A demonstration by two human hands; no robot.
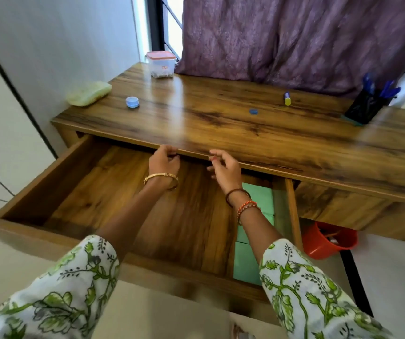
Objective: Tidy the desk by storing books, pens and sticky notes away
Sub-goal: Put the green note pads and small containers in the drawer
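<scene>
A glossy, dark-grained wooden desk (221, 111) stands against a pale wall, with a crinkled purple curtain (294, 37) hanging behind its right half. Going left to right along the top: a soft, pale green pouch (89, 93) overhanging the left corner, a small round blue tub (132, 102), a clear square container with a pink lid (161, 64) near the back edge, a tiny blue cap (253, 111), a yellow-and-purple glue stick (287, 98) standing upright, and a dark pen holder (365, 107) with blue pens (380, 88) at the right end. Wide bare wood lies between them.

Below the front edge a wide wooden drawer (49, 177) is pulled out. Its floor is bare across the left and middle; flat green blocks (250, 263), perhaps sticky notes, line its right wall. The left hand (163, 163) reaches under the desk's front lip, fingers curled and pinched on something small and dark that I cannot make out. The right hand (224, 167) hovers beside it, fingers loosely bent, gripping nothing visible. An orange bucket (328, 243) sits on the floor under the desk to the right.
</scene>
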